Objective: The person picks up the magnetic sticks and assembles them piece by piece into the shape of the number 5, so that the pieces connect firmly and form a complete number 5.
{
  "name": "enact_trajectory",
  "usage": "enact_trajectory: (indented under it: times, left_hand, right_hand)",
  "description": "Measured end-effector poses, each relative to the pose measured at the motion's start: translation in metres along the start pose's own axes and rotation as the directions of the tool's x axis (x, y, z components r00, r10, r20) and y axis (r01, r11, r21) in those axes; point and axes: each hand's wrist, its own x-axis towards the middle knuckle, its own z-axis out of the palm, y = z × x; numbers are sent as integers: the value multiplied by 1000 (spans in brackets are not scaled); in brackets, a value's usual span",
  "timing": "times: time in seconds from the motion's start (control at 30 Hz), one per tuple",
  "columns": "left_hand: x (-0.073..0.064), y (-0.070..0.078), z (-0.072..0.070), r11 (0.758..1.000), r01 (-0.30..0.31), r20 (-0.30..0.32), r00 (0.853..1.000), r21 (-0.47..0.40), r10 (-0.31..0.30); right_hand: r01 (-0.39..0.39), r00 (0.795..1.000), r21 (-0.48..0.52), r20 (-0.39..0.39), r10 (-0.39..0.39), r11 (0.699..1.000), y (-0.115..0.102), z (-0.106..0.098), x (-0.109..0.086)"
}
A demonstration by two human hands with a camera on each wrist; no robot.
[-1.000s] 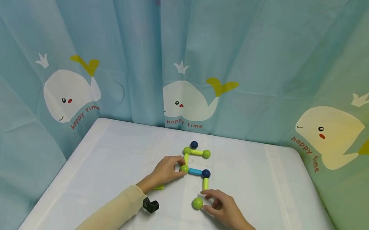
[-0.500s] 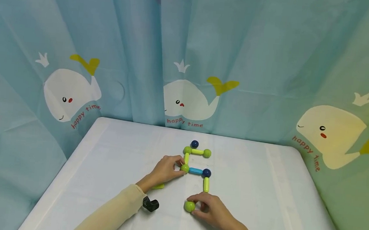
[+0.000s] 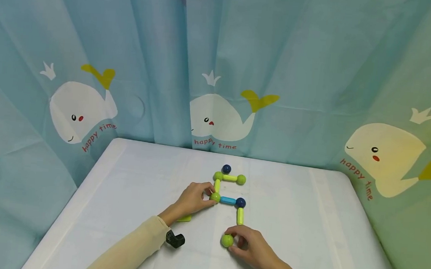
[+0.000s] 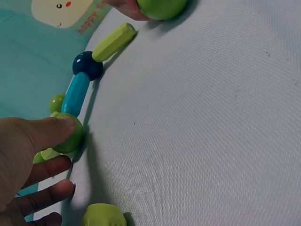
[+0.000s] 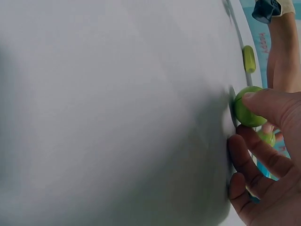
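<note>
A zigzag of magnetic rods and balls lies on the table. My left hand [image 3: 193, 198] pinches a green ball [image 3: 215, 197] at its left corner. From that ball a blue rod [image 3: 228, 200] runs right to a dark blue ball [image 3: 240, 202], where a yellow-green rod [image 3: 240, 216] points toward me. Just below the rod's free end, my right hand [image 3: 251, 243] grips a separate green ball [image 3: 227, 240] between thumb and fingers; the right wrist view shows this green ball [image 5: 248, 107] low over the tabletop. Another yellow-green rod [image 3: 217, 186] leads up from the left-hand ball.
The far part of the chain has a green ball [image 3: 218, 175], a yellow-green rod [image 3: 229, 178] and another green ball [image 3: 241, 179]. A loose dark blue ball [image 3: 226, 168] sits behind it. Partly under the left forearm lies a yellow-green piece [image 3: 184, 218]. A whale-print curtain [image 3: 304, 74] hangs behind the table.
My right hand has moved left and closed its fingers on the separate green ball, which shifted left and then slightly back right. My left hand has stayed on its ball.
</note>
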Motion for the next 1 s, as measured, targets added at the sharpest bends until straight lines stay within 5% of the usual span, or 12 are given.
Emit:
enact_trajectory:
  times: [0.43,0.7,1.0]
  left_hand:
    - [0,1,2,1000,10,5,1000,17,-10]
    - [0,2,-1,1000,12,11,1000,5,-12]
    - [3,25,-12,991,-76,36,997,110,73]
  right_hand:
    - [-108,984,-50,-147,100,993,16,-14,-19]
    - [-125,979,-48,-169,116,991,19,-18,-19]
    - [-151,974,-49,-180,140,987,17,-18,-18]
